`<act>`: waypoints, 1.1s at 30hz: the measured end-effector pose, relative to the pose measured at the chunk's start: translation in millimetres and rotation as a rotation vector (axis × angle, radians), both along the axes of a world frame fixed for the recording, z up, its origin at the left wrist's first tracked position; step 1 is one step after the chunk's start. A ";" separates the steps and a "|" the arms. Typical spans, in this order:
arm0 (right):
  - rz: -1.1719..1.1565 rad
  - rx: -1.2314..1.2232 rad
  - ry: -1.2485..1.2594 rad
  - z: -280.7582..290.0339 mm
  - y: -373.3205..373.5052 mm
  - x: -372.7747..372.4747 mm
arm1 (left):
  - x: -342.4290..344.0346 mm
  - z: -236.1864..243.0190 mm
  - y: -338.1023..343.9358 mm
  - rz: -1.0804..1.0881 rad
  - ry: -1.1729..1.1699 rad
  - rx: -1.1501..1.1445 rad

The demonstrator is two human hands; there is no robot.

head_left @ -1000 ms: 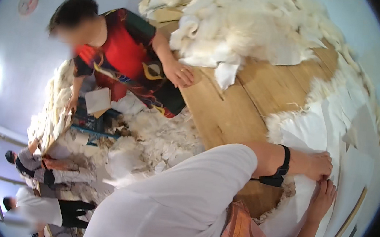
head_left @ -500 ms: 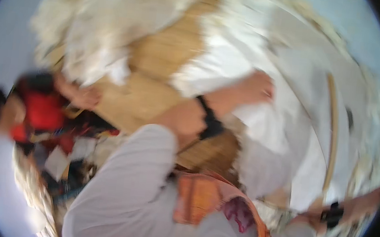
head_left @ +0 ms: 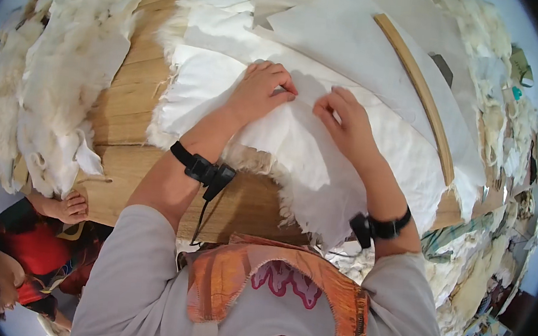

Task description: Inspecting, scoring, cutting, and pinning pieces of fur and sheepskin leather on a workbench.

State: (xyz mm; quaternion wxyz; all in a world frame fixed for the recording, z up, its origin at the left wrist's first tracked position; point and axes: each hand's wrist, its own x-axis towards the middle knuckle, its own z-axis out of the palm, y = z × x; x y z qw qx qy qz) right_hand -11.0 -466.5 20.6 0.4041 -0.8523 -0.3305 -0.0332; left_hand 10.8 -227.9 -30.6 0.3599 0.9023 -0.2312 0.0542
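A white hide with a furry fringe [head_left: 199,85] lies skin side up on the wooden table in front of me. My left hand [head_left: 264,92] is over its middle, fingers curled and thumb and forefinger brought together. Close by on the right, my right hand [head_left: 349,121] is held in a similar pinch, its fingertips slightly blurred. The two hands are a short gap apart and face each other. Anything between the fingertips is too small to make out. A black strap with a small device sits on each forearm.
Pale paper-like sheets [head_left: 355,36] cover the far right part of the hide, with a curved wooden strip [head_left: 418,92] and a dark grey flat piece [head_left: 442,69] on them. Furry pelts [head_left: 75,49] are heaped at left. A person in red [head_left: 45,243] rests a hand on the wooden table [head_left: 127,176].
My right hand has come up from the lower right to beside my left hand over the hide. The view has swung round and steadied; the person at left appears lower.
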 end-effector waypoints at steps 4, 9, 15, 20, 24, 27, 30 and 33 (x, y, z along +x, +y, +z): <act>-0.147 0.286 0.947 10.6 -20.5 -79.7 | -1.3 1.6 -0.6 0.003 -0.029 0.013; -0.092 0.252 1.154 14.8 -20.0 -122.5 | -4.2 8.9 -4.1 -0.009 -0.173 0.155; 0.321 0.162 0.529 56.0 -3.7 -133.5 | -5.5 17.0 -9.6 -0.013 -0.210 0.228; 0.554 0.105 0.252 103.0 11.2 -135.7 | -5.9 15.1 -8.6 -0.002 -0.202 0.216; 0.659 0.316 0.229 123.0 24.2 -145.7 | -3.6 9.9 -7.5 -0.003 -0.209 0.207; 0.709 0.354 0.079 130.1 31.1 -163.4 | -4.3 14.7 -11.2 0.002 -0.194 0.222; 0.737 0.299 0.100 132.1 31.1 -154.6 | -12.8 33.2 -16.5 -0.025 -0.191 0.217; 0.184 0.026 0.128 109.0 23.5 -92.3 | -29.8 59.2 -16.8 -0.189 -0.149 -0.002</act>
